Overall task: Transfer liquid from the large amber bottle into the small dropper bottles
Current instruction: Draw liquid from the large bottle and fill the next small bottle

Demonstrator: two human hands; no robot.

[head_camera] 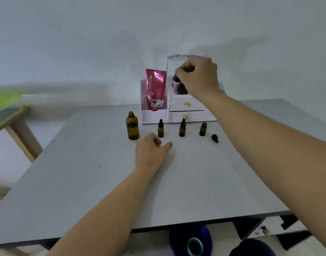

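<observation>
The large amber bottle point(132, 126) stands uncapped on the grey table point(103, 182). To its right stand three small dropper bottles: two capped ones point(160, 128) point(182, 128) and an uncapped one point(203, 128). A small black cap point(215, 138) lies on its side right of them. My left hand point(151, 152) rests on the table just in front of the bottles, fingers loosely curled, holding nothing. My right hand point(198, 76) is raised over the white organizer, pinching a dropper point(176, 82) with a black bulb and clear glass tube.
A white organizer point(186, 111) with two small drawers stands at the table's back, holding a pink tube point(155, 89). A wooden stool point(12, 122) is at the left. Below the table's front edge sits a blue round object point(190, 241).
</observation>
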